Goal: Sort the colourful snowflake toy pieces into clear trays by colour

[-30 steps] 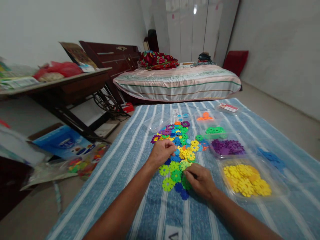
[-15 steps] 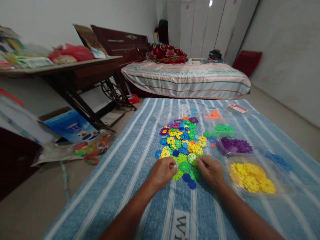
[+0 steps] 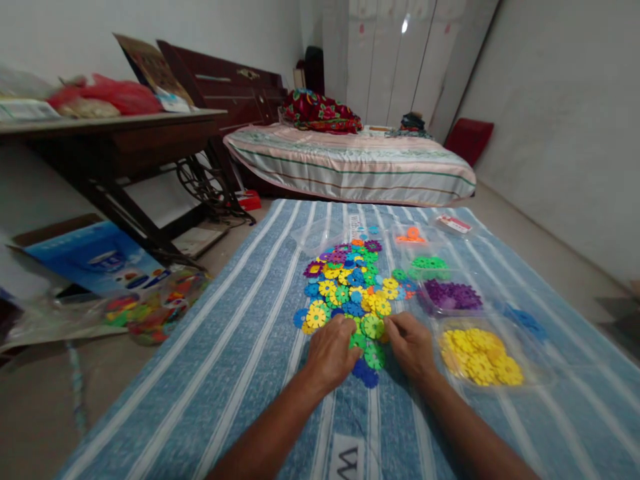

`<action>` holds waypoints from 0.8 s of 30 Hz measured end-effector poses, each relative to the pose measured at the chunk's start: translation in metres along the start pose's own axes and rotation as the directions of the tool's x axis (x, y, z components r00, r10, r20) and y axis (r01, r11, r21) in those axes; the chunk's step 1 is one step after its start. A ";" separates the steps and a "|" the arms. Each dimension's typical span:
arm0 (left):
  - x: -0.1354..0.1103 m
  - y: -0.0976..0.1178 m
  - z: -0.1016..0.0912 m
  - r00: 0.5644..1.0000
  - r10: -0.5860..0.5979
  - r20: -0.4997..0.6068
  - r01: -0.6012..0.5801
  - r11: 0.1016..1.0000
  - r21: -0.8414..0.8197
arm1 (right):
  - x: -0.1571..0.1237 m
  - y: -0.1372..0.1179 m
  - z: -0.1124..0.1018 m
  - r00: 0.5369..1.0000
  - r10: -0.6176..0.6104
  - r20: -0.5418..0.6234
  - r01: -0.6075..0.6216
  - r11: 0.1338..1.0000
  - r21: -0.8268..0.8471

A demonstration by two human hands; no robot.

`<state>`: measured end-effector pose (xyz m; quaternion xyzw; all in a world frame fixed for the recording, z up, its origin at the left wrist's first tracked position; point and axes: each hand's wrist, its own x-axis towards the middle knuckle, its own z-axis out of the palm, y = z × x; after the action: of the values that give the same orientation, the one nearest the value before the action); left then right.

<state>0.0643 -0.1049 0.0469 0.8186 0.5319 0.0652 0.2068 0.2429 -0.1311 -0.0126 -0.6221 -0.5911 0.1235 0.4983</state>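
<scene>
A heap of flat, flower-shaped plastic discs point(image 3: 350, 283) in yellow, green, blue and purple lies on a blue striped mat point(image 3: 240, 347). My left hand point(image 3: 331, 352) rests knuckles-up on the heap's near edge, fingers curled onto green discs point(image 3: 373, 327). Just to the right of it, my right hand point(image 3: 411, 343) also has its fingers bent down and pinched at the same green discs. What each fingertip grips is hidden under the knuckles. A blue disc point(image 3: 369, 377) lies between my wrists.
Clear trays to the right hold sorted discs: yellow point(image 3: 480, 360), purple point(image 3: 450, 295), green point(image 3: 430, 263), orange point(image 3: 411, 234), blue point(image 3: 523, 319). A bed point(image 3: 350, 167) stands behind the mat, a dark table point(image 3: 115, 140) at left, a bag of discs point(image 3: 155, 310) on the floor.
My left hand has come back from the middle of the heap to its near edge. Both hands now sit close together over the green discs.
</scene>
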 end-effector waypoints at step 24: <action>0.125 0.092 -0.069 0.990 -0.003 -0.140 -0.123 0.460 -0.879 | 0.009 0.005 0.002 0.991 0.131 0.022 -0.133 0.971 0.198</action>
<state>0.1727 -0.0064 0.1324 0.6051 0.4033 0.3884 0.5660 0.2465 -0.1217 -0.0136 -0.6066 -0.5354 0.2176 0.5459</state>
